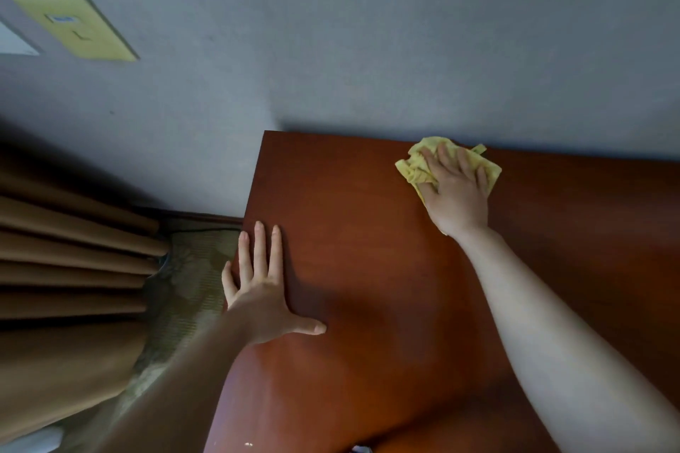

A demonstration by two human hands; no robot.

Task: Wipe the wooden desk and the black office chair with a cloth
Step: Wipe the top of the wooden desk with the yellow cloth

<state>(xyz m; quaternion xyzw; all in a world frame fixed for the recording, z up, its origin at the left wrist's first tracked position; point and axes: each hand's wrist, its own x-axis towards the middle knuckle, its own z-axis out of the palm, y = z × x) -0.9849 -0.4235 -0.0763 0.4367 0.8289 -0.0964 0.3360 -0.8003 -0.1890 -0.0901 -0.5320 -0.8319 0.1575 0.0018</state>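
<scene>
Right hand (454,191): flat, fingers straight, pressing crumpled yellow cloth (415,167), upper right of frame.
Left hand (263,290): open, palm bracing reddish-brown wooden desk (368,250) edge.
Technique: even pressure, overlapping strokes.

Your two arms reach into view from the bottom edge, and both are bare from the wrist back as far as the picture shows, with no sleeve or cuff on either. Your left hand (263,300) and your right hand (454,191) wear no gloves, rings, watch or band. Your fingernails are short and unpainted. The left forearm sits in shadow, so its finer detail cannot be made out.
</scene>
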